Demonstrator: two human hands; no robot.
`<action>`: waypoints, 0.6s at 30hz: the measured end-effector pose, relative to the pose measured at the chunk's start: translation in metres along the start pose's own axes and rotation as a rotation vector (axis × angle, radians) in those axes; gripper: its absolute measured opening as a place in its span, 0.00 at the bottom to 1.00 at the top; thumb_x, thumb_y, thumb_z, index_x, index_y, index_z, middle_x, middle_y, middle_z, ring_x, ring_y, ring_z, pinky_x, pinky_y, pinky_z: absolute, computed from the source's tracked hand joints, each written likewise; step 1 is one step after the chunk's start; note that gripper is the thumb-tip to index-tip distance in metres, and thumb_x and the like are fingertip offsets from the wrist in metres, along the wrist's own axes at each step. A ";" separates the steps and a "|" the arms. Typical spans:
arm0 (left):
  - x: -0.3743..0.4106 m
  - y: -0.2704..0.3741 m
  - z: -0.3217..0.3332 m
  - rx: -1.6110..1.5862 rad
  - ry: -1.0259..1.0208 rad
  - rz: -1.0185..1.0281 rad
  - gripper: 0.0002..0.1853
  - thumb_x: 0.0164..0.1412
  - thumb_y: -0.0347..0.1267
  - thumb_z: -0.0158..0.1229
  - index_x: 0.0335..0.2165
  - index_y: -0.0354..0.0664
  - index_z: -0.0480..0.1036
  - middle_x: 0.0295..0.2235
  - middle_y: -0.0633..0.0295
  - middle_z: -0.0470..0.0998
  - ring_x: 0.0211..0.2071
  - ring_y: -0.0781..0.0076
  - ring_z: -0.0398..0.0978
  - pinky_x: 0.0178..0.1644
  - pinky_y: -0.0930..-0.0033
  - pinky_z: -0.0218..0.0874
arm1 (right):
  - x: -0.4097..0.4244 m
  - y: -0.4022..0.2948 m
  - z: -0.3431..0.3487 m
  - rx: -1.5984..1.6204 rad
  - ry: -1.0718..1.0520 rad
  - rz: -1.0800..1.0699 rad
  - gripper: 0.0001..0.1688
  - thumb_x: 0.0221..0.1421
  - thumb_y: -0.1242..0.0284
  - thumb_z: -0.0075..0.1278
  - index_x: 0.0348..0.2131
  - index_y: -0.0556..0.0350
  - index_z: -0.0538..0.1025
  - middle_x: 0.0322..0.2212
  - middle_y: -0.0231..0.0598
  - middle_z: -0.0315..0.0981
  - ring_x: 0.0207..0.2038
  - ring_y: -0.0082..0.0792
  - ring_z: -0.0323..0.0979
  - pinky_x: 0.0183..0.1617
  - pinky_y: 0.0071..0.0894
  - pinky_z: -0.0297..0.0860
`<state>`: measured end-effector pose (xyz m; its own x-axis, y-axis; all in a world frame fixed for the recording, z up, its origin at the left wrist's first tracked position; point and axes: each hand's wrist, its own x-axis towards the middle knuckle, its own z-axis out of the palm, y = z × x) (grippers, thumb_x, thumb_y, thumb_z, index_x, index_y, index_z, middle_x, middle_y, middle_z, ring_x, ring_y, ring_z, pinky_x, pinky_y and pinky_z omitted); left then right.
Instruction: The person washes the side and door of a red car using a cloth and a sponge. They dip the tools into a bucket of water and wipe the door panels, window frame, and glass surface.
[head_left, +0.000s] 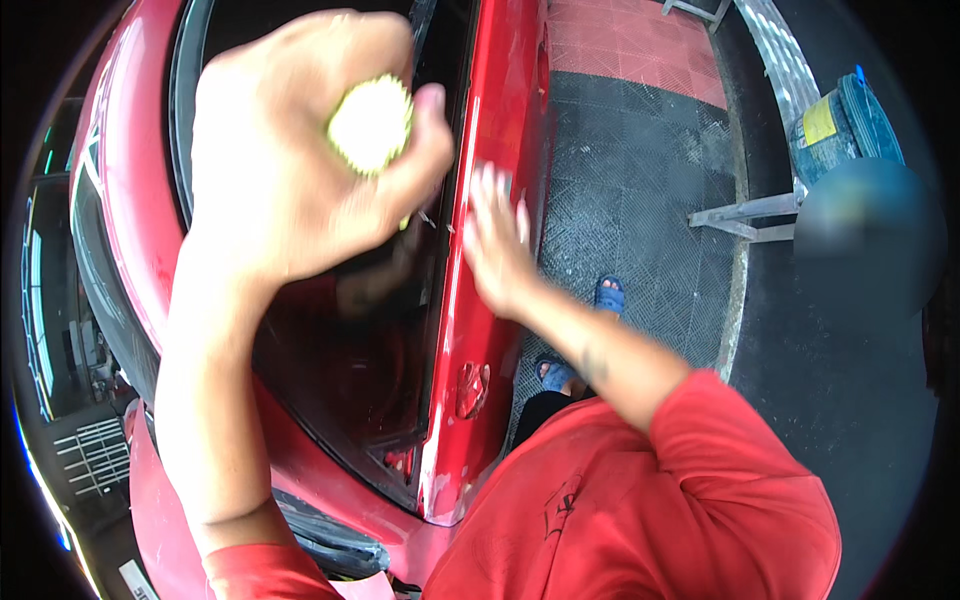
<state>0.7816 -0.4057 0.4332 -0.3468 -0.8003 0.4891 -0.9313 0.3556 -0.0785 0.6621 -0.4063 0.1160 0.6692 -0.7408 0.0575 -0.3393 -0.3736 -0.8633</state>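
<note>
My left hand (300, 142), raised over the car window, grips a round object (371, 126) with a ridged yellow-green rim. Glare washes out its face, and my fingers hide most of the rest. My right hand (499, 247) lies with its fingers flat on the red car door (501, 127), just outside the dark window glass (352, 360). A small greyish patch (508, 182) shows beside those fingertips; whether it is a thin sheet or bare paint I cannot tell. Nearer my body, the door handle recess (473, 390) has pale scuffed marks around it.
The red car roof (135, 187) curves away at left. Ridged floor tiles (630, 180), black and red, lie beside the door, with my blue sandals (610, 294) on them. At right, a blue lidded bucket (832, 135) stands by a metal trestle (750, 214).
</note>
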 end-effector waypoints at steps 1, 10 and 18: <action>0.002 0.002 -0.008 -0.012 -0.035 -0.014 0.13 0.53 0.25 0.68 0.22 0.39 0.69 0.19 0.58 0.69 0.21 0.60 0.71 0.28 0.64 0.62 | -0.035 -0.015 0.003 -0.009 -0.098 -0.011 0.44 0.78 0.48 0.23 0.78 0.52 0.39 0.79 0.48 0.24 0.80 0.51 0.25 0.78 0.72 0.28; 0.014 -0.004 -0.007 -0.069 -0.171 -0.151 0.12 0.44 0.20 0.67 0.18 0.41 0.69 0.17 0.61 0.71 0.17 0.65 0.68 0.23 0.67 0.59 | 0.186 0.037 -0.054 0.110 0.189 -0.002 0.41 0.79 0.51 0.24 0.77 0.53 0.43 0.78 0.51 0.31 0.80 0.52 0.27 0.79 0.67 0.29; 0.015 -0.007 -0.006 -0.082 -0.173 -0.215 0.13 0.34 0.29 0.71 0.16 0.49 0.71 0.18 0.66 0.67 0.17 0.68 0.67 0.22 0.68 0.56 | 0.133 0.004 -0.053 -0.001 0.139 -0.019 0.41 0.79 0.56 0.26 0.78 0.53 0.38 0.78 0.53 0.29 0.80 0.53 0.27 0.78 0.71 0.27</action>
<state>0.7836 -0.4172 0.4464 -0.1631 -0.9295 0.3307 -0.9758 0.2014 0.0848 0.7149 -0.5356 0.1464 0.5774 -0.8039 0.1426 -0.3283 -0.3885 -0.8610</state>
